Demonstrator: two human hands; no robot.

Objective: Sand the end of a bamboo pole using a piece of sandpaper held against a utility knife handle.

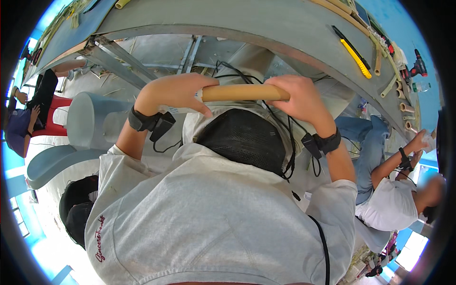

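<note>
A short tan bamboo tube [235, 92] lies level across the front of my body, between my two hands. My left hand [180, 91] is closed round its left end, thumb below and fingers over the far side. At the other end, my right hand [300, 97] wraps round the tube, with part of its fingers hidden behind it. A black strap with a small box [152, 123] sits on my left wrist, and a similar one [323, 144] is on my right wrist. Beneath the tube a black mesh panel [242, 140] shows against my light shirt.
A grey table [218, 16] curves across the far side. On its right lie a yellow-and-black utility knife [356, 59], bamboo pieces [406, 108] and a red-and-black power drill [418, 66]. Black cables [287, 137] hang near my right arm. People sit at the left and right.
</note>
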